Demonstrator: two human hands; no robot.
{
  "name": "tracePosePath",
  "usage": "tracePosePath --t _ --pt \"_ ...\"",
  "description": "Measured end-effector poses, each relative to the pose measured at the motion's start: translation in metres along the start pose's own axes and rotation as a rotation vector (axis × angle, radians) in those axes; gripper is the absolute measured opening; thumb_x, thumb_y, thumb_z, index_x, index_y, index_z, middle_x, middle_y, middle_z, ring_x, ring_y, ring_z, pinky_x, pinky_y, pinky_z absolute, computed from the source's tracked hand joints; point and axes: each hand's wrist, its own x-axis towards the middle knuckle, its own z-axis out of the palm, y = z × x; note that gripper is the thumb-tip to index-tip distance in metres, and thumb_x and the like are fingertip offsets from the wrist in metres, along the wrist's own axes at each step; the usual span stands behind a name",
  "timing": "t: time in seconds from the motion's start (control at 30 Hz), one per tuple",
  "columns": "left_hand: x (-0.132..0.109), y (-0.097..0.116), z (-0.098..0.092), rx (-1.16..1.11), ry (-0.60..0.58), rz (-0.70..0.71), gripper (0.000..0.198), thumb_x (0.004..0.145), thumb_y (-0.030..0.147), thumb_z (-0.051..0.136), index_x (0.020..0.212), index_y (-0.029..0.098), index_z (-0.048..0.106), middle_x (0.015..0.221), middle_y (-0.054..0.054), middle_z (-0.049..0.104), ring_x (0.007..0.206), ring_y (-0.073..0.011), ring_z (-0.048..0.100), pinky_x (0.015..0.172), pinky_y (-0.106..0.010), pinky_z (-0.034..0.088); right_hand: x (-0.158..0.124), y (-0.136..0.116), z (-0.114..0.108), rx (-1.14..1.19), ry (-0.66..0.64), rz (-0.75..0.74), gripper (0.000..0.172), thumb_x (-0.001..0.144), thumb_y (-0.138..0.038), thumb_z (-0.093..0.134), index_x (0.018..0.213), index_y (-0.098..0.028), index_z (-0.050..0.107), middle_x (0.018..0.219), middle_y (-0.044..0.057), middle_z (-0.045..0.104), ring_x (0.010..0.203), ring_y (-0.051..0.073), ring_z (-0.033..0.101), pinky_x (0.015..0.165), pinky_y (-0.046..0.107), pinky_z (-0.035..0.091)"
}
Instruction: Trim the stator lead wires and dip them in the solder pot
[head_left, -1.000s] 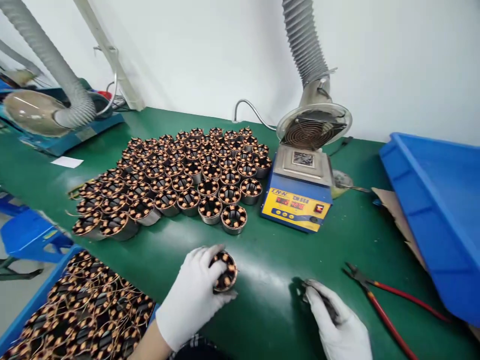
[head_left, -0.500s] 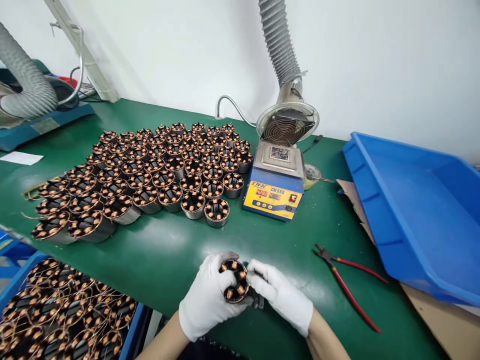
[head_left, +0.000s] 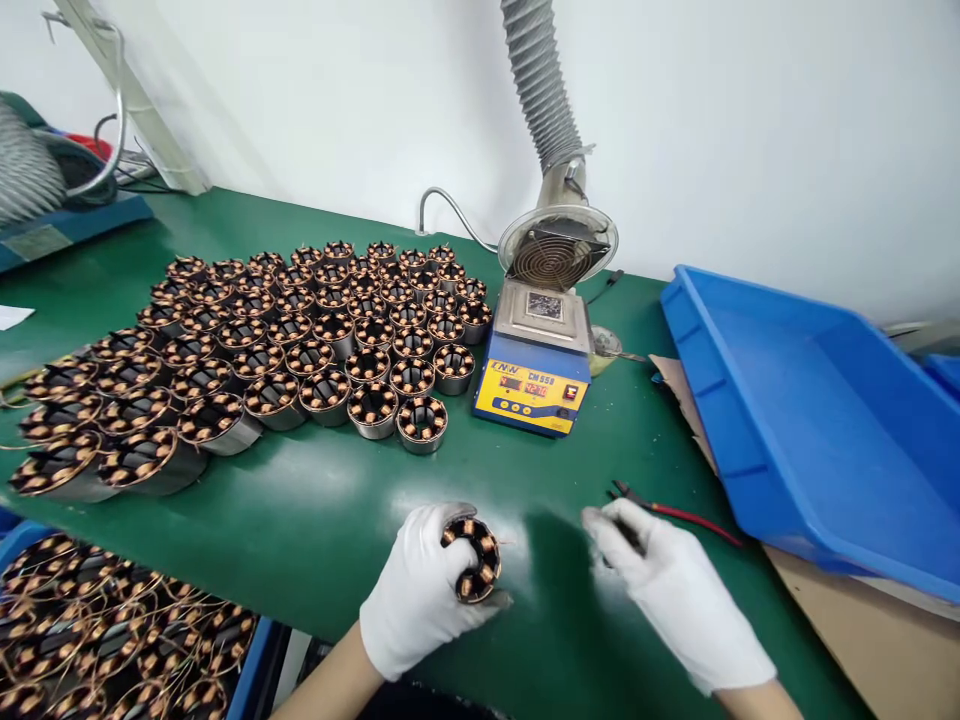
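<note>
My gloved left hand (head_left: 420, 600) grips a round motor stator (head_left: 472, 558) wound with copper coils, held just above the green mat near the front edge. To its right, my gloved right hand (head_left: 675, 590) lies over the red-handled pliers (head_left: 694, 518), whose tip pokes out beyond the fingers. Those fingers are curled around something small and dark that I cannot make out. The two hands are apart.
Rows of several stators (head_left: 285, 340) stand on the green mat (head_left: 315, 500). Behind them is a blue-yellow solder pot (head_left: 532, 380) under a fume hose (head_left: 555, 245). A blue bin (head_left: 817, 430) sits right on cardboard (head_left: 862, 640). A blue crate of wired stators (head_left: 112, 640) is front left.
My right hand has moved away from the stator, to the right and onto the pliers. My left hand still holds the stator. The view has shifted slightly to the right.
</note>
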Motion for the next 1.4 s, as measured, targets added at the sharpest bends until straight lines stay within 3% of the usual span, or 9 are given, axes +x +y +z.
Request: tracePosePath --t 0.1,0.3,0.47,0.6,0.83,1.03,1.2,1.33,1.4 --pt "0.001 0.000 -0.001 -0.001 -0.012 -0.010 0.044 0.043 0.038 0.085 0.074 0.017 0.063 0.090 -0.014 0.065 0.077 -0.0281 0.064 0.062 -0.041 0.056 -0.003 0.021 0.023 0.016 -0.076 -0.030 0.037 0.077 -0.054 0.044 0.058 -0.022 0.048 0.049 -0.003 0.039 0.046 0.013 0.036 0.045 0.024 0.030" --pt "0.003 0.008 -0.015 0.069 -0.087 0.070 0.047 0.046 0.033 0.085 0.085 0.015 0.064 0.105 -0.018 0.065 0.091 -0.0332 0.063 0.072 -0.048 0.055 0.000 0.036 0.053 0.401 0.101 0.055 0.039 0.069 -0.059 0.059 0.063 -0.020 0.056 0.056 0.000 0.052 0.051 0.015 0.045 0.051 0.027 0.038" --pt "0.007 0.016 -0.038 -0.149 -0.246 -0.074 0.028 0.048 0.035 0.083 0.063 0.023 0.064 0.117 -0.007 0.062 0.115 -0.0366 0.051 0.088 -0.056 0.047 -0.015 0.000 0.076 1.258 -0.402 -0.058 0.061 0.052 -0.056 0.079 0.098 -0.021 0.062 0.098 0.010 0.064 0.094 0.025 0.060 0.087 0.038 0.044" --pt "0.010 0.005 -0.035 -0.418 -0.326 -0.306 0.021 0.050 0.031 0.080 0.061 0.023 0.064 0.119 -0.007 0.060 0.114 -0.0326 0.052 0.089 -0.047 0.049 -0.031 -0.030 0.098 1.563 -0.841 -0.022 0.064 0.055 -0.053 0.078 0.107 -0.019 0.061 0.105 0.012 0.063 0.101 0.028 0.058 0.095 0.043 0.039" --pt "-0.008 -0.001 -0.029 -0.342 -0.256 -0.468 0.100 0.035 0.022 0.081 0.128 0.017 0.045 0.125 -0.020 0.056 0.113 -0.0367 0.053 0.091 -0.052 0.047 -0.027 -0.033 0.110 1.720 -0.762 0.207 0.039 0.070 -0.032 0.068 0.105 -0.016 0.060 0.092 0.008 0.067 0.088 0.022 0.063 0.089 0.038 0.044" --pt "0.014 0.004 -0.037 -0.721 -0.065 -0.874 0.027 0.065 0.036 0.068 0.085 0.020 0.071 0.092 -0.007 0.073 0.087 -0.0238 0.067 0.079 -0.034 0.055 -0.024 -0.035 0.113 1.739 -0.796 0.175 0.038 0.071 -0.032 0.067 0.104 -0.015 0.059 0.087 0.008 0.066 0.083 0.023 0.063 0.081 0.039 0.048" --pt "0.022 0.007 -0.017 -1.083 0.066 -1.204 0.040 0.072 0.052 0.062 0.089 0.016 0.062 0.060 -0.001 0.068 0.027 -0.0086 0.045 0.023 -0.019 0.033 -0.023 -0.029 0.116 1.758 -0.874 0.175 0.048 0.067 -0.033 0.066 0.108 -0.010 0.056 0.083 0.009 0.066 0.074 0.022 0.064 0.072 0.038 0.050" --pt "0.016 -0.001 -0.018 -1.121 0.185 -1.164 0.043 0.077 0.057 0.054 0.100 0.019 0.057 0.074 -0.003 0.070 0.049 -0.0123 0.061 0.039 -0.021 0.049 -0.022 -0.022 0.118 1.823 -0.894 0.282 0.048 0.069 -0.040 0.067 0.104 -0.008 0.059 0.087 0.011 0.067 0.075 0.022 0.064 0.068 0.035 0.050" --pt "0.011 -0.006 -0.026 -1.118 -0.004 -1.016 0.053 0.071 0.054 0.062 0.111 0.020 0.056 0.092 -0.006 0.070 0.083 -0.0190 0.067 0.067 -0.027 0.056 -0.022 -0.019 0.118 1.855 -0.891 0.351 0.049 0.069 -0.046 0.067 0.100 -0.008 0.060 0.088 0.012 0.068 0.075 0.022 0.064 0.068 0.035 0.050"
